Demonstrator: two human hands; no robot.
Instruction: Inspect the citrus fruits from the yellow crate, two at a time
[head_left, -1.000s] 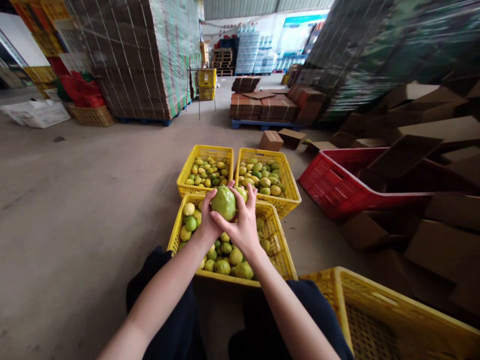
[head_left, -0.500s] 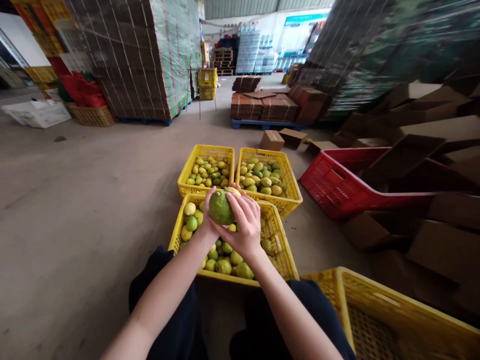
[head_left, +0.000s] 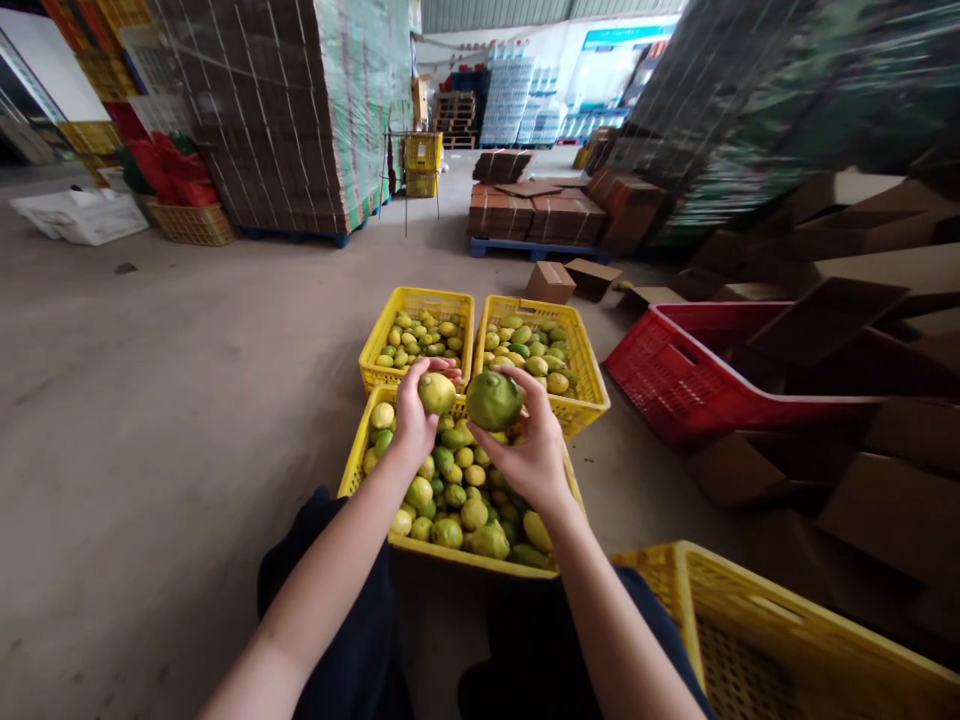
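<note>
My left hand (head_left: 415,412) is closed around a yellow-green fruit (head_left: 437,393). In my right hand (head_left: 536,440) is a larger dark green fruit (head_left: 495,401), gripped between thumb and fingers. Both fruits hang side by side, a small gap between them, above the near yellow crate (head_left: 480,565), which holds many yellow and green fruits (head_left: 474,514). Behind it stand two more yellow crates of similar fruit, one at the left (head_left: 364,360) and one at the right (head_left: 596,385).
At the lower right is another yellow crate (head_left: 795,610). A red crate (head_left: 675,385) and loose cardboard boxes (head_left: 885,500) lie to the right. Flattened cartons on a blue pallet (head_left: 510,245) and tall wrapped stacks (head_left: 255,120) stand farther back.
My hands have moved apart. The green fruit has shifted right in my right hand, and the yellow-green fruit now shows plainly in my left hand. The view has shifted slightly.
</note>
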